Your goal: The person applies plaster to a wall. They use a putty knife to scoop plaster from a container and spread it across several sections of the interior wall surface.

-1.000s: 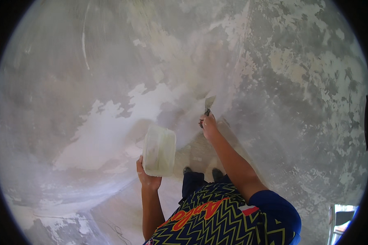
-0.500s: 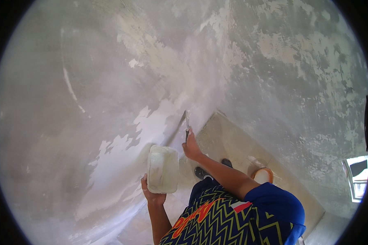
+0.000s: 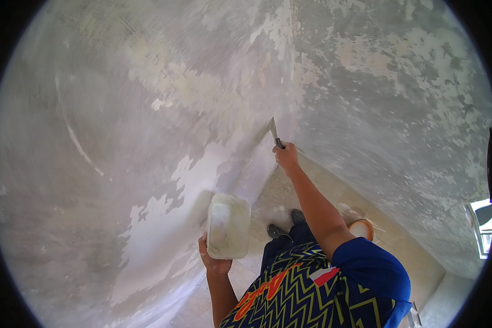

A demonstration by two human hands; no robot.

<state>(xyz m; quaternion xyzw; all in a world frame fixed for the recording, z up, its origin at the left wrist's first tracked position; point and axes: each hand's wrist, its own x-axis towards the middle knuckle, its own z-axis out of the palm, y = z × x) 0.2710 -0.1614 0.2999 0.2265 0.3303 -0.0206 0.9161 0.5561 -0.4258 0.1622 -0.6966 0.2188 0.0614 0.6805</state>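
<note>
My right hand (image 3: 286,155) is closed around the dark handle of a putty knife (image 3: 274,129). The blade points up and lies at or close to the wall near the inside corner; whether it touches, I cannot tell. Lower and to the left, my left hand (image 3: 215,259) grips a pale rectangular plastic tub (image 3: 229,227) by its near left side. Whitish residue coats the tub's inside. White filler patches (image 3: 164,205) with ragged edges cover part of the grey left wall (image 3: 60,218), beside the tub.
A second grey wall (image 3: 366,126) with patchy white areas meets the left one at a corner. On the tiled floor (image 3: 388,235) stands a round bucket (image 3: 362,230) with an orange-brown rim. My dark shoes (image 3: 279,230) are below. A small window (image 3: 482,227) shows at far right.
My right hand has moved up and to the right with the putty knife, toward the corner, its arm stretching out. The tub has shifted slightly right in my left hand. The view has turned slightly.
</note>
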